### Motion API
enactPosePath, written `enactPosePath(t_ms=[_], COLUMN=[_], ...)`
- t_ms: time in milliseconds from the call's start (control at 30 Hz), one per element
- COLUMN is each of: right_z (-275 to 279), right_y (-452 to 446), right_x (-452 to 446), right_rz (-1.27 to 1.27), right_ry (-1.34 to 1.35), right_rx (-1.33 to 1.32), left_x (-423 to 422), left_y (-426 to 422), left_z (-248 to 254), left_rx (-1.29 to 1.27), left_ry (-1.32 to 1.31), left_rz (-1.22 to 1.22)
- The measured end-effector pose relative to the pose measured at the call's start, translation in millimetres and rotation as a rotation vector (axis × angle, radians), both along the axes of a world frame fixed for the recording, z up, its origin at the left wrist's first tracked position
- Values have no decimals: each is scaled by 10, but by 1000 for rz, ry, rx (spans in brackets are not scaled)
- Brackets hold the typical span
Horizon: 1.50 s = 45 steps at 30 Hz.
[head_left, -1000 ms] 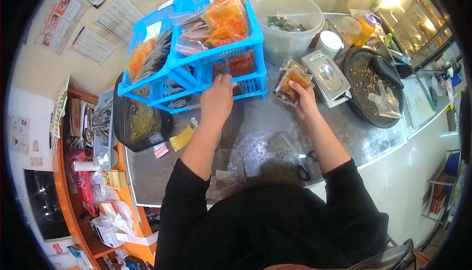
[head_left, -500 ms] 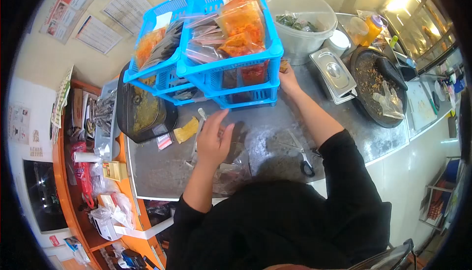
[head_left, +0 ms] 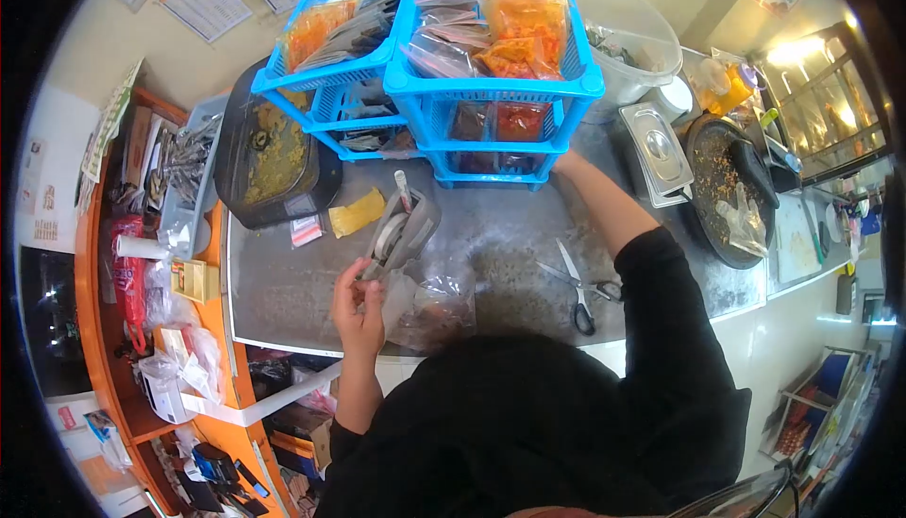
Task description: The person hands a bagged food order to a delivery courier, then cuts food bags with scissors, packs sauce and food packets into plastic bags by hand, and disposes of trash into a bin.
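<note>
My left hand [head_left: 359, 315] is at the near end of a grey tape dispenser [head_left: 415, 231], with thumb and fingers closed around that end. A roll of tape shows inside the dispenser. My right hand [head_left: 566, 163] reaches behind the lower right corner of the blue stacked baskets [head_left: 500, 89]; its fingers are hidden there, so its grip does not show. Packets of orange food [head_left: 524, 23] and dark flat packets fill the upper baskets. A yellow packet [head_left: 358, 212] lies left of the dispenser, and clear plastic bags [head_left: 434, 306] lie just right of my left hand.
Open scissors [head_left: 578, 296] lie on the metal table [head_left: 510, 254] at the right. A black tray [head_left: 269, 164] stands at the left. Lidded steel container [head_left: 656, 150], clear tub [head_left: 628, 41] and stone mortar [head_left: 722, 188] stand along the right.
My left hand has drawn back down and left, to the near end of the tape dispenser. The right hand has slipped farther out of sight behind the baskets. The camera view has shifted.
</note>
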State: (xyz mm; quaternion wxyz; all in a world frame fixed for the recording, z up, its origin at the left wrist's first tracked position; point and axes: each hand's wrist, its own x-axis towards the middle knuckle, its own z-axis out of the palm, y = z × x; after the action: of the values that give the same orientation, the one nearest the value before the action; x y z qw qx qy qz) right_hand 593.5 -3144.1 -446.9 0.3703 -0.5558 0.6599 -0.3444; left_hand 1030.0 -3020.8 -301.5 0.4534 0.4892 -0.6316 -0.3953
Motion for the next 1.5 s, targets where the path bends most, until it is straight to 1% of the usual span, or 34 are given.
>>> enactPosePath(t_ms=[200,267,333,433,500,533,567,600,633,667,700,767,800,833,867,933,967,1033,1133,1167,1233,1267,1333,1433,1467,1500], right_z=[632,681,598,951,984,920,859,821,742,785,808,817,897,982,1033,1037,944,702,799,871,1009,913,649,859,869,877], right_y=[97,118,167,142,208,322,432,544,764,1005,1232,1568,1672,1696,1714,1656,1638,1593,1744,1823,1962,1997,2046,2154,2168,2181], right_x=[82,67,67,-14,-10,-82,-36,27,149,431,676,1246,1516,1724,1901,2182,2251,2352,2423,2423,2411,2425,2457,2471,2476,2482], right_rz=[181,207,229,272,318,177,-57,-252,-535,-720,-720,-404,-253,-18,215,450,506,611,702,722,752,733,697,610,613,615], right_ry=[500,638,814,755,707,423,242,65,-15,-19,7,-238,-244,-148,-52,3,91,271,304,192,-31,-76,-163,-47,-95,-143], right_rx=[-35,-70,-140,89,254,151,-21,-236,-518,-674,-717,-582,-413,-388,-361,-213,-130,29,213,214,211,128,-40,-158,-145,-133], left_x=[60,114,172,263,397,471,496,578,670,737,766,961,1068,1130,1086,877,824,735,572,519,436,403,329,237,202,180], left_y=[-20,1,43,140,218,269,325,391,455,530,587,688,738,778,791,796,827,840,888,894,921,926,889,816,796,783], left_z=[-14,-1,43,65,67,79,137,61,-73,-153,-166,-436,-619,-778,-767,-709,-748,-893,-972,-947,-1070,-1114,-962,-896,-843,-786], left_rx=[-74,-82,-65,-60,-201,-268,-275,-169,-63,45,131,428,574,671,751,899,864,785,844,885,778,723,694,674,672,744], left_ry=[-28,-32,-8,11,-206,-319,-359,-341,-319,-297,-374,-515,-584,-591,-504,-328,-317,-293,110,133,166,183,123,87,82,107], left_rz=[-73,-83,-69,53,116,144,198,278,356,429,463,277,175,23,-15,-87,-47,30,-25,-42,-95,-121,-137,-217,-255,-239])
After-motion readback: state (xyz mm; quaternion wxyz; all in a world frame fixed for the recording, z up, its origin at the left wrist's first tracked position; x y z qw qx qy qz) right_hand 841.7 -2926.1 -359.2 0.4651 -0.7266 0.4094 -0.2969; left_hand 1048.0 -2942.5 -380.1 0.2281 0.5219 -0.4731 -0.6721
